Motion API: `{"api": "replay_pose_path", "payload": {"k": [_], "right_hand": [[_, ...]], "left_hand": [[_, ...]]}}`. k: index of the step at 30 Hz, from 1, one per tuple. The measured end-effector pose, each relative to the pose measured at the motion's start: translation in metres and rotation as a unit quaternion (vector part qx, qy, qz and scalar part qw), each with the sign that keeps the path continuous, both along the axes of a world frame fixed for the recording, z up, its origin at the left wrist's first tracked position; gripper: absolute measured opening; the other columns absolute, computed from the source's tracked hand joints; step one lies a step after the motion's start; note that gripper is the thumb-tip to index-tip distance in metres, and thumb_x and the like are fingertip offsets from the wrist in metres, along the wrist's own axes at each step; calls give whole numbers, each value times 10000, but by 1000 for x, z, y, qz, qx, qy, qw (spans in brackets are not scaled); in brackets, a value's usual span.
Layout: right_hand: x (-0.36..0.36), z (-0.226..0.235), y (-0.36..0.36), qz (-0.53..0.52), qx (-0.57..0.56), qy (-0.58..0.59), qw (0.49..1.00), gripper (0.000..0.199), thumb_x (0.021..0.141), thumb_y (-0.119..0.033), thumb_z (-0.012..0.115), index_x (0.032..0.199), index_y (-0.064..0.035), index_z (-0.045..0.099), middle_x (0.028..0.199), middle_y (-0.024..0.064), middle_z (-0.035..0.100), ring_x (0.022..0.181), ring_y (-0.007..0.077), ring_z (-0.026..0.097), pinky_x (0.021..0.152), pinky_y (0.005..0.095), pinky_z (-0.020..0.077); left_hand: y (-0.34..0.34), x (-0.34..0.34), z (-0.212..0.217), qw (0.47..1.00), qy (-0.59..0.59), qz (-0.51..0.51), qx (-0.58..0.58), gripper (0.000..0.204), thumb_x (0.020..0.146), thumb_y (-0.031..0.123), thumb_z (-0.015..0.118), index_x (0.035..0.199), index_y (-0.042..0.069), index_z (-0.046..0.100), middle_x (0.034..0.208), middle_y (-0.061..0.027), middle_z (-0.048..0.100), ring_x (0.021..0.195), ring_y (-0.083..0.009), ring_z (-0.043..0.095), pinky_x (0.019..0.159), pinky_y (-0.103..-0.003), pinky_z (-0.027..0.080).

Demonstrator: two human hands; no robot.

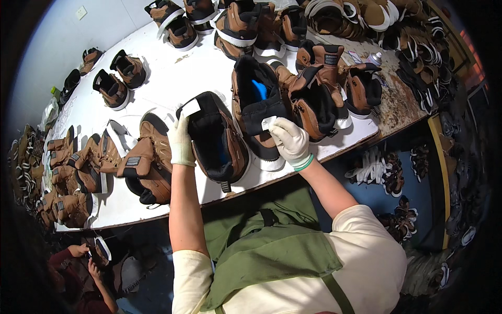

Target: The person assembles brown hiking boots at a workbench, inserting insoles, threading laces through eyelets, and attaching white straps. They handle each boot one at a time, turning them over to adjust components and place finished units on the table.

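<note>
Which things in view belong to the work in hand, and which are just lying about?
In the work:
- left hand, beside the near boot and a white slip
- right hand, pinching a second slip at the neighbouring boot

Apparently just lying about:
- pair of boots toward the wall
- white bottle
- shoe pile at right

- Head view: left fisheye of a head-worn pair, facing down and forward over the white worktable (172,73).
- Range: near, above left hand (181,141) and right hand (291,140).
- Field: wide, rim-curved, green apron (272,254) at bottom.
</note>
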State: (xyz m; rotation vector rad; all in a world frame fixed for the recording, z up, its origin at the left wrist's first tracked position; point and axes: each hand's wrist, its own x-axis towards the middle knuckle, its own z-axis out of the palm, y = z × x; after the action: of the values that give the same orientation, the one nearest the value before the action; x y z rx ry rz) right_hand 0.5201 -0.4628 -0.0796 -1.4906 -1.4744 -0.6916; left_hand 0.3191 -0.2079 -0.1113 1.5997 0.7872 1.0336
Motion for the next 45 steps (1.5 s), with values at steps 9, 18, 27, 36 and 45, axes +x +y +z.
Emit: {"api": "replay_pose_path", "payload": {"k": [9,18,27,36,45], "right_hand": [[-3,2,-4,-14,-35,53,998,183,790,-34,746,950,-75,667,1022,85,648,811,290,701,655,338,586],[-3,-2,-3,-19,-38,73,996,159,809,-85,709,962,-107,673,1062,46,653,754,267,690,622,341,577],[-6,-1,-2,-6,-23,103,994,179,810,-90,710,984,-120,681,1085,36,651,780,265,693,633,344,579],[-12,12,-10,4,-62,158,986,205,835,-38,664,1024,-115,679,1112,43,652,811,264,695,667,328,577],[0,-9,-7,58,-24,208,976,290,766,-10,663,1040,-105,666,1228,51,621,904,295,676,711,354,559]], "left_hand": [[-12,3,21,998,-6,-7,-69,291,1005,115,453,1246,12,580,985,-178,677,844,-222,665,741,-316,520],[-24,-4,28,994,-57,-18,-89,336,980,222,547,1194,-30,603,992,-116,657,869,-170,613,759,-285,487],[-88,-13,91,989,-135,62,6,433,861,31,578,1285,-40,521,1181,-117,589,1030,-186,569,950,-317,439],[-148,53,175,877,167,-82,442,328,818,52,662,1139,10,606,1142,-147,637,1028,-313,607,892,-393,480],[-107,125,144,782,448,-214,376,387,820,345,672,1079,59,688,990,-192,677,943,-362,637,832,-433,501]]}}
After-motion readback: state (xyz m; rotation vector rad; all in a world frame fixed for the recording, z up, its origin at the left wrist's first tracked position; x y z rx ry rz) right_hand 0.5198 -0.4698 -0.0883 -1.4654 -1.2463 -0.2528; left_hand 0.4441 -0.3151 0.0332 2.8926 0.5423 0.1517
